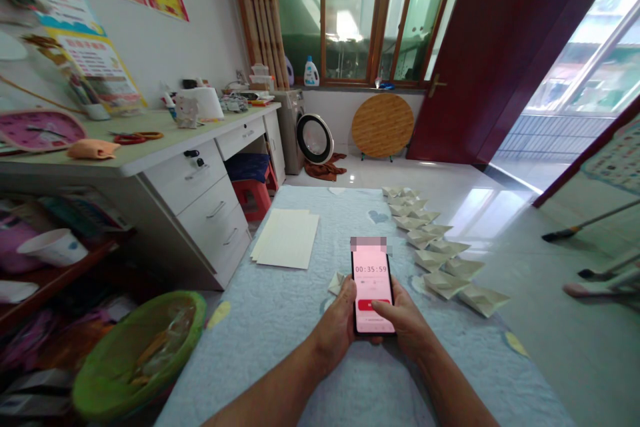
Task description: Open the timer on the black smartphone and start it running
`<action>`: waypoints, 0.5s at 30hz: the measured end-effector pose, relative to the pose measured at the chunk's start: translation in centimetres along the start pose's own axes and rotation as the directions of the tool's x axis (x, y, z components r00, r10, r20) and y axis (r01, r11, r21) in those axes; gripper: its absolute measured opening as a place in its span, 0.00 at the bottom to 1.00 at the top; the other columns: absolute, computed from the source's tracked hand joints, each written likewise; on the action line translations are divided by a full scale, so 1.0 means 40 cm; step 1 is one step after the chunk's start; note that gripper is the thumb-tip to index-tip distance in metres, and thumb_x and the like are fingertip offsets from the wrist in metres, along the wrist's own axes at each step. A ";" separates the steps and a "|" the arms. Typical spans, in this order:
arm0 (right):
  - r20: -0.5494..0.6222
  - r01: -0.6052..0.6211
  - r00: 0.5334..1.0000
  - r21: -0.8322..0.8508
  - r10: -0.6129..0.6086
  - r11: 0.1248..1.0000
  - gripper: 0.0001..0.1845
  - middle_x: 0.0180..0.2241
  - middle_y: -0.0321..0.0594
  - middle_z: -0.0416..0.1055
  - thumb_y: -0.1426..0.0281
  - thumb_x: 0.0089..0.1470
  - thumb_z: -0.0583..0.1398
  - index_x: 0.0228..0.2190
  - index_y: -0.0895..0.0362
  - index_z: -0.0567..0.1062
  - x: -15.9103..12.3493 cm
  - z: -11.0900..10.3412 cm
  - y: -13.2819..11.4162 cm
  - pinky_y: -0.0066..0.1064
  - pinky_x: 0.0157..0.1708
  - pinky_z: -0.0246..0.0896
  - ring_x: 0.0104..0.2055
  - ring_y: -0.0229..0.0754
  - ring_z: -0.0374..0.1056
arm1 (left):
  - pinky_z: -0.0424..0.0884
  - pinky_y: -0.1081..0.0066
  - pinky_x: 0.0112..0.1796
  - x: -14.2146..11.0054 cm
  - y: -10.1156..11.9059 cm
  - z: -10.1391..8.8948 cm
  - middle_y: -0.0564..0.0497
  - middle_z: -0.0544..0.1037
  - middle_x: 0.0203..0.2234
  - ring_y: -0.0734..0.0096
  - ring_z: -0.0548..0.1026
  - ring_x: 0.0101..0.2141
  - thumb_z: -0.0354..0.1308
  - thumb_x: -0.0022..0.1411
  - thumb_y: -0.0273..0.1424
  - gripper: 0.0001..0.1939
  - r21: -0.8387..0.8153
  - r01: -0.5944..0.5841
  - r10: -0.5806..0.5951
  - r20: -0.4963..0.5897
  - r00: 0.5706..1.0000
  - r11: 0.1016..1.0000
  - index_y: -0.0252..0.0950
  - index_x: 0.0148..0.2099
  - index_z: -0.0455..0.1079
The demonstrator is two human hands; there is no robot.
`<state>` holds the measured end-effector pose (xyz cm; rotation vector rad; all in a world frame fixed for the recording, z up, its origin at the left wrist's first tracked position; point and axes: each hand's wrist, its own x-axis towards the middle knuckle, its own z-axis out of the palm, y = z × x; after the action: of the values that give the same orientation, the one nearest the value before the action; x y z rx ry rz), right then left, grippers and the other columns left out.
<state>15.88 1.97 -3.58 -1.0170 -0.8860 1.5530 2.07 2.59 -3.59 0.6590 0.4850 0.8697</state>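
Both my hands hold a black smartphone point(373, 290) above a pale blue quilted cover point(310, 373). Its pink screen shows a timer reading 00:35:59. My left hand point(335, 323) grips the phone's left side, and the thumb of my right hand point(403, 323) lies on the screen near a red button. Just left of the phone, a small folded paper piece point(337, 283) rests on the cover. Several cream paper boats point(430, 247) stand in a row along the cover's right edge. A stack of cream paper sheets point(285, 238) lies flat at the left.
A white desk with drawers point(200, 203) stands left, holding scissors point(137, 137) and a pink clock point(37, 130). A green basket point(140, 353) sits low left. Ahead are a washing machine point(305, 127) and a round tabletop point(383, 125). A broom point(585, 223) lies right.
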 end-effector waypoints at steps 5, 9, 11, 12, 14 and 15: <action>0.000 -0.001 1.000 0.006 0.001 1.000 0.33 0.33 0.41 0.77 0.66 0.42 0.70 0.50 0.56 0.67 -0.001 0.001 0.003 0.26 0.13 0.64 0.21 0.39 0.70 | 0.73 0.71 0.28 -0.002 0.003 0.003 0.41 0.76 0.48 0.60 0.78 0.39 0.45 0.69 0.51 0.28 0.027 0.012 -0.011 -0.022 1.000 1.000 0.40 0.62 0.60; -0.006 -0.005 1.000 0.003 0.005 1.000 0.34 0.32 0.41 0.77 0.66 0.42 0.71 0.50 0.56 0.67 0.000 0.000 0.003 0.27 0.15 0.66 0.22 0.40 0.71 | 0.73 0.70 0.29 -0.002 0.003 0.005 0.41 0.76 0.48 0.60 0.78 0.39 0.46 0.69 0.51 0.28 0.028 0.004 -0.003 -0.019 1.000 1.000 0.39 0.61 0.61; -0.007 0.002 1.000 0.009 -0.002 1.000 0.34 0.33 0.42 0.78 0.65 0.41 0.71 0.49 0.57 0.68 0.001 -0.002 0.003 0.27 0.17 0.67 0.24 0.41 0.72 | 0.73 0.70 0.29 -0.001 0.004 0.006 0.41 0.76 0.48 0.59 0.78 0.39 0.46 0.68 0.52 0.28 0.029 -0.003 0.003 -0.015 1.000 1.000 0.39 0.60 0.61; -0.009 0.007 1.000 0.011 -0.006 1.000 0.34 0.34 0.42 0.78 0.65 0.41 0.71 0.49 0.57 0.68 0.001 -0.002 0.004 0.27 0.18 0.68 0.25 0.41 0.72 | 0.73 0.70 0.28 -0.001 0.004 0.006 0.41 0.76 0.48 0.59 0.78 0.39 0.46 0.68 0.52 0.28 0.032 -0.005 0.006 -0.014 1.000 0.999 0.39 0.60 0.61; -0.004 0.007 1.000 0.010 -0.007 1.000 0.34 0.32 0.41 0.78 0.65 0.41 0.71 0.49 0.57 0.67 0.000 -0.003 0.006 0.27 0.17 0.67 0.24 0.40 0.72 | 0.73 0.71 0.27 0.001 0.005 0.007 0.41 0.76 0.48 0.59 0.78 0.39 0.45 0.69 0.52 0.27 0.041 -0.012 0.012 -0.013 1.000 0.999 0.38 0.59 0.62; -0.001 0.005 1.000 0.008 -0.005 1.000 0.34 0.31 0.40 0.77 0.64 0.42 0.71 0.49 0.57 0.67 0.000 -0.004 0.008 0.26 0.16 0.66 0.23 0.40 0.71 | 0.72 0.71 0.26 0.002 0.006 0.007 0.41 0.76 0.47 0.58 0.78 0.39 0.44 0.69 0.52 0.27 0.048 -0.015 0.016 -0.013 1.000 0.999 0.38 0.59 0.62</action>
<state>15.91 1.92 -3.94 -1.0088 -0.8811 1.5505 2.18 2.66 -3.23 0.7016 0.5146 0.8798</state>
